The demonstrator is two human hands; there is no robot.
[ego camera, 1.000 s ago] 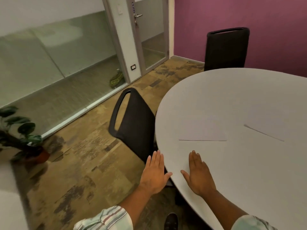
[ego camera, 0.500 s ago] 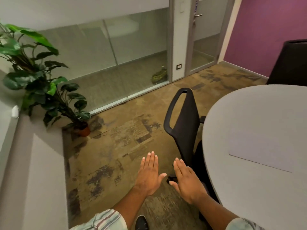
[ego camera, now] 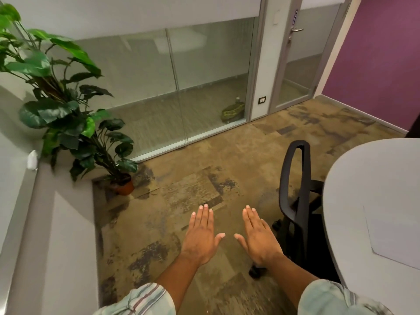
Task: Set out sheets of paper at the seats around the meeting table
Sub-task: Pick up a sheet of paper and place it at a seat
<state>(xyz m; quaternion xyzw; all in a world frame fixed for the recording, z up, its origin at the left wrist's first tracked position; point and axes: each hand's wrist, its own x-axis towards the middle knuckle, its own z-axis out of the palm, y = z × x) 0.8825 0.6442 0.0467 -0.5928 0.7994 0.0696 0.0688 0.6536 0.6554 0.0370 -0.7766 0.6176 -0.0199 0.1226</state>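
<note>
— What are your hands doing?

— I'm holding both out flat, palms down, over the carpet (ego camera: 204,160), left of the table (ego camera: 372,178). My left hand (ego camera: 201,237) is lying spread, fingers straight, thumb pointing toward the table. My right hand (ego camera: 259,237) is doing the same, thumb pointing away from it. Neither is gripping anything, and they are not touching each other.

— And the paper?

— One sheet (ego camera: 395,237) is lying flat on the table, near its left edge, running out of view on the right. It is well apart from both hands.

— What is sitting beside the table?

— A black chair (ego camera: 295,201) is standing just left of the table, its backrest edge-on to me, its seat tucked under the top. My right hand is hovering just beside that backrest, on the side away from the table.

— Anything farther off?

— A potted plant (ego camera: 68,114) is standing far left of the table, in the corner by the glass wall (ego camera: 159,83). A door (ego camera: 302,60) is showing beyond the table's far end.
</note>
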